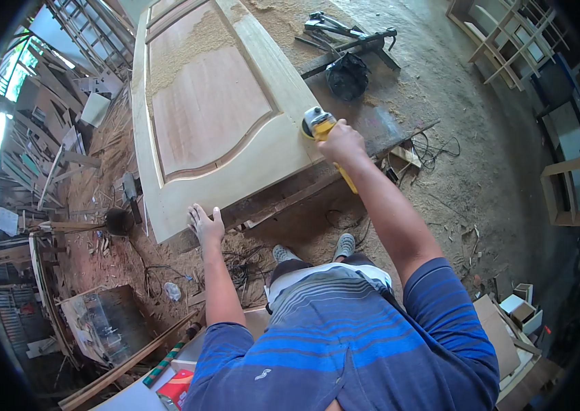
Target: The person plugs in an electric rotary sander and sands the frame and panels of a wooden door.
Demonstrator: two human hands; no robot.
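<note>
A: What's at the far left?
B: Planks (33, 130) leaning in a jumble, and nearer the person, a scuffed box (108, 325) on the floor.

A: And the left hand (206, 225)?
B: Spread wide, fingers apart, resting at the near-left corner of the door (211, 113). It grips no tool.

A: Where's the door?
B: Lying flat on the bench (387, 133), straight ahead of the person, its curved panel end nearest. Sawdust (187, 58) covers the upper part of the panel.

A: Further right?
B: The shoes (346, 245) show on the floor below the door's near edge. Then comes the right hand (342, 142), closed round a yellow grinder (320, 126). The grinder's head is at the door's right edge; I can't tell whether its disc touches the wood.

A: Beyond that?
B: Something black and bag-like (347, 77) on the bench, cables (434, 149) by the bench's corner, and a wooden frame (571, 161) at the far right.
</note>
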